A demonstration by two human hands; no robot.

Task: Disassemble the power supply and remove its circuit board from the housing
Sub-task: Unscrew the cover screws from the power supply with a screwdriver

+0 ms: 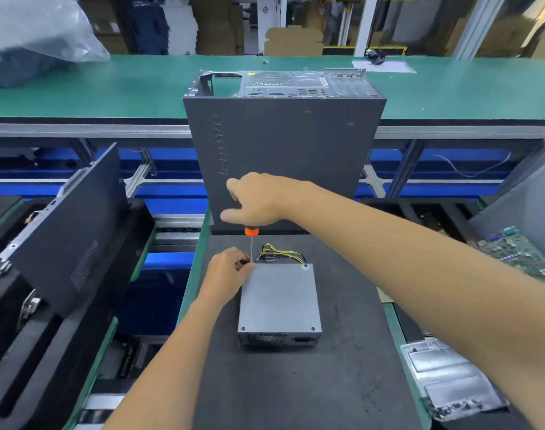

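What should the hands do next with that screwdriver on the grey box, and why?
Probably turn the screwdriver to back out the far left corner screw. The right hand grips its handle from above, the shaft stands upright on that corner of the power supply, and the left hand steadies the tip. Screws still show in the other three corners.

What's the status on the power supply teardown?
Right hand grips screwdriver upright at far-left screw. Left hand steadies power supply. Cover on. Nothing blocking.

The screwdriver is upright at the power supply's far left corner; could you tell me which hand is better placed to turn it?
Right: the right hand grips the screwdriver handle from above.
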